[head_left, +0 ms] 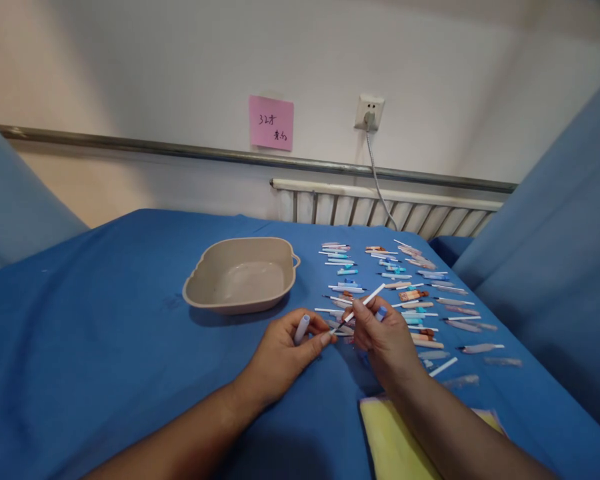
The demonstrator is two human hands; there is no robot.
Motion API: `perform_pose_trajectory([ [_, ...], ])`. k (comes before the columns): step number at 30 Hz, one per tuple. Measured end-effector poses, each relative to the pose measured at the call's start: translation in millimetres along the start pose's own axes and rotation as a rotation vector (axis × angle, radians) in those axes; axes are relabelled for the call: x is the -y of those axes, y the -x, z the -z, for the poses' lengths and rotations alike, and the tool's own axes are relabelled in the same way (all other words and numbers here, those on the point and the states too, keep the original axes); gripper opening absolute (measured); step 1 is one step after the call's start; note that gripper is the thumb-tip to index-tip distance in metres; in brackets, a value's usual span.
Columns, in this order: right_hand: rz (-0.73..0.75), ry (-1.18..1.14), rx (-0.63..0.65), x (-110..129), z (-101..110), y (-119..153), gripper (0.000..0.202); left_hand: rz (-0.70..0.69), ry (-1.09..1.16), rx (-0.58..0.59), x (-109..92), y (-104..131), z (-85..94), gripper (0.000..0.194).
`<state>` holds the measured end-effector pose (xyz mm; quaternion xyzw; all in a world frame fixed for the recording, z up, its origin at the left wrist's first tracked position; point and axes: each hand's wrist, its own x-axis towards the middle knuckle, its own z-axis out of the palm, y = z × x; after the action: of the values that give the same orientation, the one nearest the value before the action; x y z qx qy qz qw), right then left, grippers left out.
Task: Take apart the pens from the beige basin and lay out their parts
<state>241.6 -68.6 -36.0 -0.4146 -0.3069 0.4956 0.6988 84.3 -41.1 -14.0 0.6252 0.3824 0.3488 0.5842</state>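
Observation:
My right hand (387, 340) pinches a thin white rod (367, 301) with a dark narrow tip, slanted down to the left. Tucked in the same hand is a small blue cap-like piece (381, 313). Close by, my left hand (285, 350) has its thumb and forefinger closed at the rod's lower tip, around a tiny pale piece too small to make out. A pale lavender tube (301, 329), open at its top, rests in the crook of that hand. Beneath and beyond the hands lie rows of white rods, coloured tubes and clear plastic sleeves (461, 381).
A beige plastic basin (245, 277) stands left of the rows on the blue cloth (105, 320). Under my right forearm lies a yellow cloth (390, 440). A radiator (340, 207), a metal rail (190, 150) and a plugged-in cable (375, 167) line the wall behind.

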Motion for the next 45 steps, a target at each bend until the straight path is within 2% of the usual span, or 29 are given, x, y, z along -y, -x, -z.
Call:
perform_pose_trajectory([
  [6, 0.016, 0.018, -0.030, -1.6, 0.7, 0.3, 0.028, 0.012, 0.016, 0.032, 1.2, -0.2, 1.2, 0.019],
  [25, 0.000, 0.068, -0.007, 2.0, -0.3, 2.0, 0.028, 0.005, 0.012, 0.003, 2.8, -1.3, 0.9, 0.019],
  [30, 0.045, 0.134, -0.022, 0.1, 2.4, 1.2, 0.027, 0.000, -0.016, -0.006, 1.4, -0.4, -0.6, 0.017],
  [35, 0.133, 0.310, -0.007, 3.7, 1.3, 5.4, 0.024, 0.032, -0.025, 0.035, -4.6, 1.6, -3.4, 0.013],
  [45, 0.110, 0.343, 0.038, 4.0, 1.1, 5.6, 0.025, 0.077, -0.042, 0.107, -1.0, -2.8, 1.1, 0.016],
])
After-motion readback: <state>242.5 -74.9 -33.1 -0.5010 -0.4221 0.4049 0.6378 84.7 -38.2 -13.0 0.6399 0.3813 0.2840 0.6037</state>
